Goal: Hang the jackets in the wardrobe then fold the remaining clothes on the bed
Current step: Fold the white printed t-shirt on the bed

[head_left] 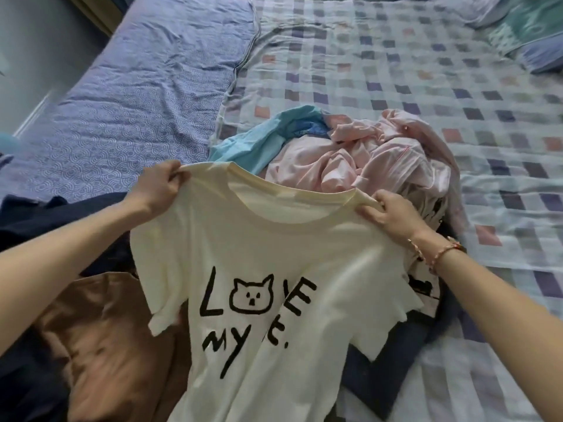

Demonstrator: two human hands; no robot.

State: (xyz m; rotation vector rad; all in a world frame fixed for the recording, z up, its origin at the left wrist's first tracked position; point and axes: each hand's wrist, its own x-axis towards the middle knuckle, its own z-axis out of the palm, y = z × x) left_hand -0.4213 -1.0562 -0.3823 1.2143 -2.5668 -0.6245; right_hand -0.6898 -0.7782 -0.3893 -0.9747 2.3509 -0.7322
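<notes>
Far left: blue patterned sheet (128,86) covers the left part of the bed, wrinkled. Below it, a dark navy garment (33,214) lies bunched at the near edge, with a brown garment (106,345) crumpled just beside and partly over it.

Left hand (157,187) is raised, fingers curled and pinching the left shoulder seam of a cream T-shirt (274,245). The shirt is held up over the clothes pile near the bed's front edge, front side facing the camera, with black lettering and a cat-face drawing. The neckline sags between both hands, the sleeves hang loose, and the hem drops out of view at the bottom.

Behind the shirt: a light blue garment (253,141), then a pink garment (380,159) heaped next to it, touching. Both lie unfolded on the checked quilt (426,71).

Right hand (387,211) pinches the right shoulder of the shirt, thumb and fingers curled onto the fabric. A beaded bracelet (441,254) is on that wrist.

Under the shirt's right sleeve: a dark blue cloth (390,360), flat on the quilt, partly hidden. Far right top corner: a pillow (533,32), blurred.
</notes>
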